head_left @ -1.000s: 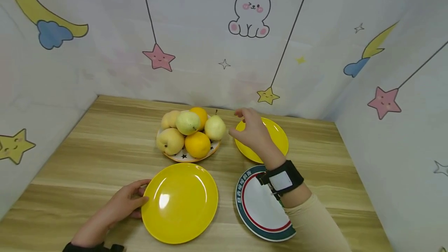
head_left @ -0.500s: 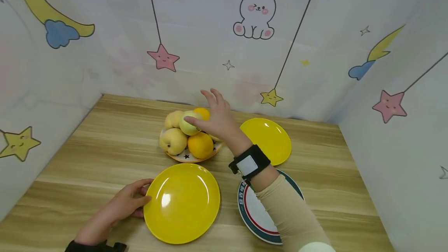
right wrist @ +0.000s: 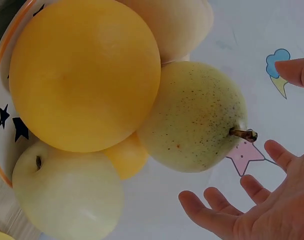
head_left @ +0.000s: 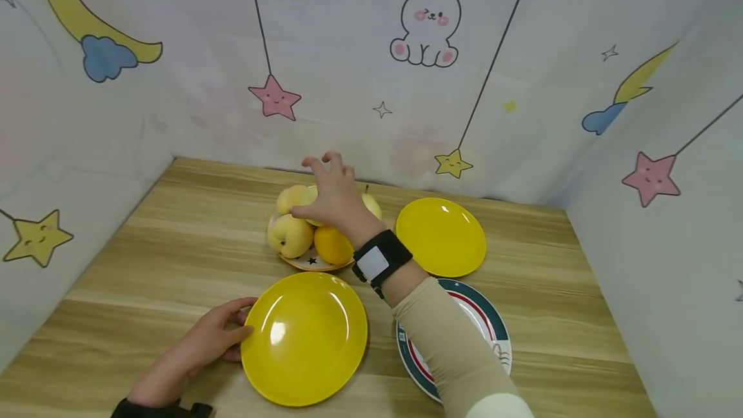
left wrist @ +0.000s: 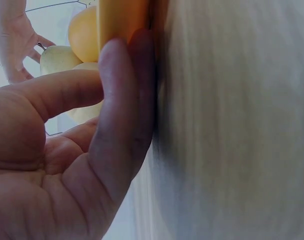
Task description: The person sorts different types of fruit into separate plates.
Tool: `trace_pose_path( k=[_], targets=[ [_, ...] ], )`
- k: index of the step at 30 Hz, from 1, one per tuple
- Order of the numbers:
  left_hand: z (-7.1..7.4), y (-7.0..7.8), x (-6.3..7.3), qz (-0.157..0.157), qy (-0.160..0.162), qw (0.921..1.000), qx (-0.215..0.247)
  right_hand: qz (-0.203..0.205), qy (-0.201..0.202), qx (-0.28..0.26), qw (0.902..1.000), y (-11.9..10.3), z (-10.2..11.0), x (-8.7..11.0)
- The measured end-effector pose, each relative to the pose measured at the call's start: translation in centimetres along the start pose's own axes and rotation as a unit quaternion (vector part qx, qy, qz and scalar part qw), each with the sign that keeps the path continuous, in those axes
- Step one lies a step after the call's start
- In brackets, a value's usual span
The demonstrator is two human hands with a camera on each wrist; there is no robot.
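My left hand (head_left: 211,340) pinches the left rim of a large yellow plate (head_left: 304,340), thumb on top and fingers at the edge. In the left wrist view those fingers lie low against the tabletop by the plate (left wrist: 123,20). Above a star-patterned plate (head_left: 313,261) of fruit hovers my right hand (head_left: 336,199), fingers spread and bent. Seen from the right wrist, the hand (right wrist: 262,210) is apart from a speckled pear (right wrist: 192,120) with a stem, holding nothing. Beside that pear are an orange (right wrist: 84,75) and a paler pear (right wrist: 67,192). My hand partly hides the fruit from the head.
A smaller yellow plate (head_left: 441,237) lies at the back right. Nearer, a white plate (head_left: 496,321) with a green and red rim is partly covered by my right sleeve (head_left: 458,347). A cartoon-printed backdrop (head_left: 348,50) stands behind the wooden table (head_left: 551,289).
My right hand has moved left from over the small yellow plate to above the fruit, its fingers spread. The left hand keeps its hold on the large plate. The head view has shifted slightly.
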State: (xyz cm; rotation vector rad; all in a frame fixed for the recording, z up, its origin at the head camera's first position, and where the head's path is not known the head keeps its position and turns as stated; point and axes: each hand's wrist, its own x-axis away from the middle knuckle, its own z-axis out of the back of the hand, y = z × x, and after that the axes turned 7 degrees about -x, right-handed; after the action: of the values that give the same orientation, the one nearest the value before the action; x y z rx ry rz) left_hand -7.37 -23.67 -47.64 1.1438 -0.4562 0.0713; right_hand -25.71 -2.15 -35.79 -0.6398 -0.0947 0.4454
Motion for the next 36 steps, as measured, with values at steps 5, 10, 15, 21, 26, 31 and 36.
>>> trace_pose_path(
  k=[5,10,15,21,26,31,36],
  targets=[
    [0.1,-0.1,0.0,-0.001,0.002,1.0,0.0,-0.019,-0.022,0.034,0.999,0.1,-0.9,-0.6],
    [0.3,-0.2,0.1,-0.011,-0.008,0.9999,0.007,-0.036,-0.046,0.056,0.9967,0.2,-1.4,-1.0],
    [0.5,-0.3,0.2,-0.022,-0.026,0.9993,0.017,-0.046,-0.061,0.053,0.9957,0.3,-1.9,-1.1],
    [0.5,-0.4,0.2,-0.019,-0.032,0.999,0.025,-0.055,-0.055,0.059,0.9953,0.6,-2.6,-1.4],
    [0.4,-0.3,0.3,-0.014,-0.028,0.9992,0.024,-0.059,-0.047,0.048,0.996,0.6,-3.1,-1.4],
    [0.4,-0.3,0.2,-0.01,-0.02,0.9996,0.018,-0.052,-0.03,0.029,0.9978,0.9,-3.3,-1.2],
    [0.3,-0.2,0.1,-0.006,-0.009,0.9999,0.01,-0.039,-0.019,0.019,0.9989,1.0,-3.1,-0.7]
  ],
)
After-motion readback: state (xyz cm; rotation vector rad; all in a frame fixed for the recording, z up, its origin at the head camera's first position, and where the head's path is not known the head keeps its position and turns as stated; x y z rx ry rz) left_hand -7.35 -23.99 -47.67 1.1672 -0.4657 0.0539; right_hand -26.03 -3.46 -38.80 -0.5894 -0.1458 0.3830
